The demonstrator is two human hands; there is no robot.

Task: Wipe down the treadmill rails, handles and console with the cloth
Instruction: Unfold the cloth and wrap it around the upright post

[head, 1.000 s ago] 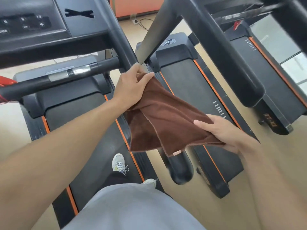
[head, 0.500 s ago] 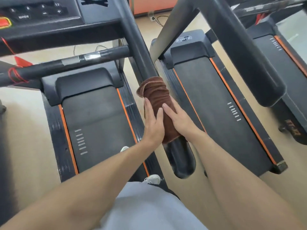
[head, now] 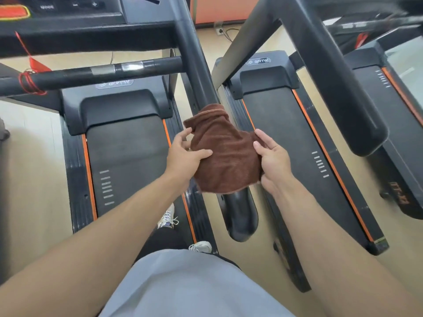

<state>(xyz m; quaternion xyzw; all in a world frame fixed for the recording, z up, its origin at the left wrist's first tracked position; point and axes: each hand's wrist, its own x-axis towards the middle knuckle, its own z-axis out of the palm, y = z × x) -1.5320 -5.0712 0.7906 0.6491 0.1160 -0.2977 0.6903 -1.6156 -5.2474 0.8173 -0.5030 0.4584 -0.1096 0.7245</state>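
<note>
The left hand (head: 183, 154) pinches the near left edge of the brown cloth (head: 223, 156), thumb on top and fingers curled beneath. The right hand (head: 272, 161) grips the cloth's right edge, thumb and forefinger raised along the fold. Between them the cloth lies draped over the right side rail (head: 196, 65), covering its middle stretch; the rail's rounded black end (head: 240, 216) sticks out below the hem. The cloth is dark brown, plush, bunched into a rolled collar at its far end, with a stitched border.

To the left, the black belt (head: 128, 161) runs under the person's two light sneakers (head: 168, 219), edged by orange stripes. A crossbar handle (head: 103, 73) with silver sensor plates and a red cord wound round it spans above the belt. The console (head: 61, 10) shows partly at the top left. Three treadmills are in view: this one, a second treadmill (head: 297, 145) just beside the rail, and a third treadmill (head: 402, 110) at the right edge.
</note>
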